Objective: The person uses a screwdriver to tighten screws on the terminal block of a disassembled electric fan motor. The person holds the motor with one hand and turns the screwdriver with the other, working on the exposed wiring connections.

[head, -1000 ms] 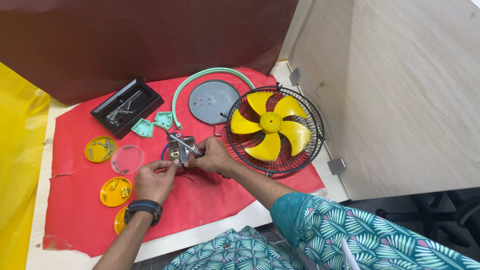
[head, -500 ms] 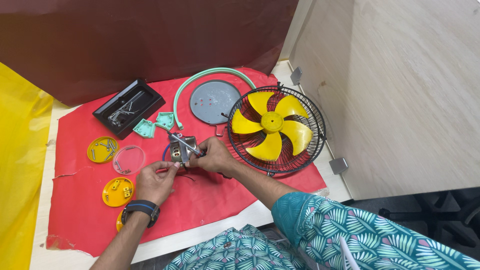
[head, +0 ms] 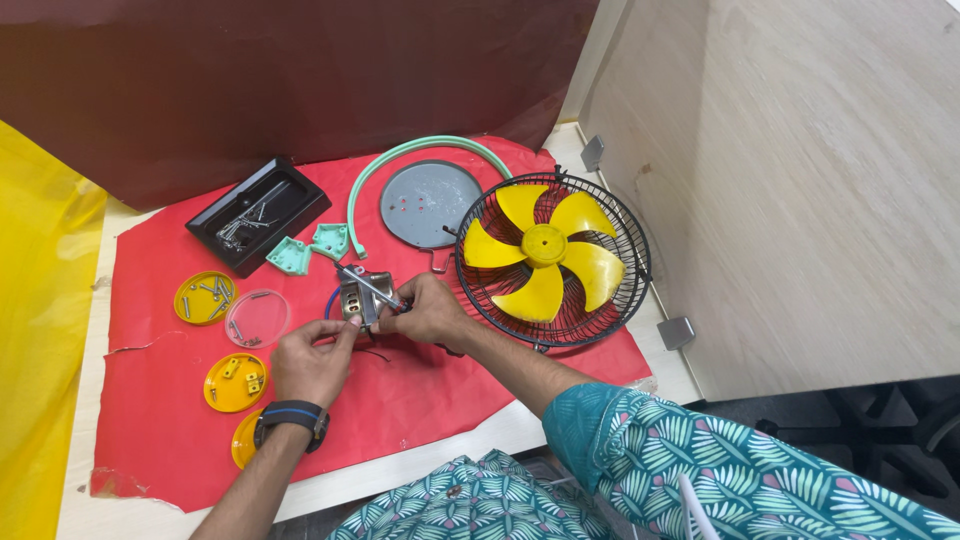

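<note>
My left hand (head: 312,362) and my right hand (head: 432,312) both grip a small grey metal motor block (head: 358,297) held just above the red cloth (head: 420,390). A thin silver tool or shaft (head: 370,284) runs diagonally across the block, pinched by my right fingers. Blue and dark wires trail from the block toward the cloth. A black band sits on my left wrist. To the right of my hands lies a black wire fan guard (head: 630,250) with a yellow fan blade (head: 540,250) inside.
A black tray of screws (head: 258,212) sits at the back left. Two mint brackets (head: 312,248), a mint curved tube (head: 420,150) and a grey disc (head: 430,200) lie behind my hands. Yellow lids with small parts (head: 205,297) and a clear lid (head: 258,318) lie left. A wooden panel (head: 800,170) stands on the right.
Both hands stay on the motor block with only slight finger shifts. The view has drifted a little; nothing else on the cloth has moved.
</note>
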